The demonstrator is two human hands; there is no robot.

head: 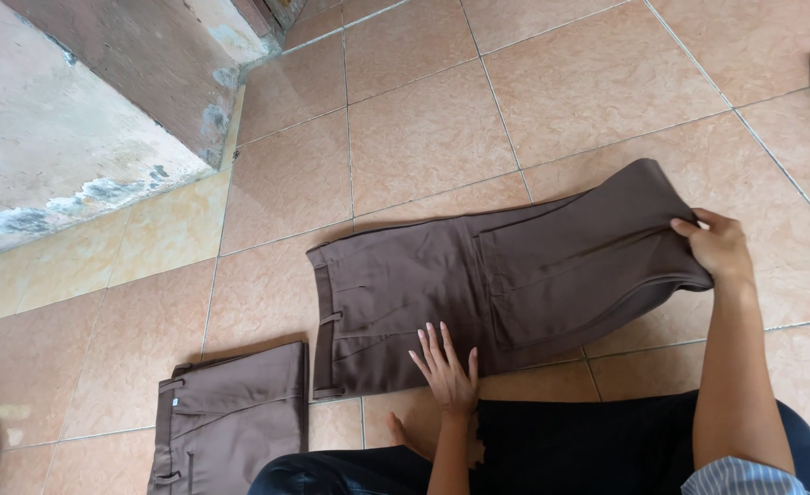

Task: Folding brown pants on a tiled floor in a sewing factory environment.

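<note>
Trousers, brown and folded, are lying flat on the tiled floor in front of the seated person, waistband toward the left. The left hand is pressing down on their near edge with fingers spread wide, while the right hand is pinching the far leg end, lifting it slightly. A second folded pair is lying apart, near the left knee.

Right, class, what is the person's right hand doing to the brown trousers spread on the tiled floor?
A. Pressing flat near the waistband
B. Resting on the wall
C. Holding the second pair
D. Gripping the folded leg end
D: the right hand pinches the lifted leg end of the brown trousers, while the left hand presses them flat.
</note>
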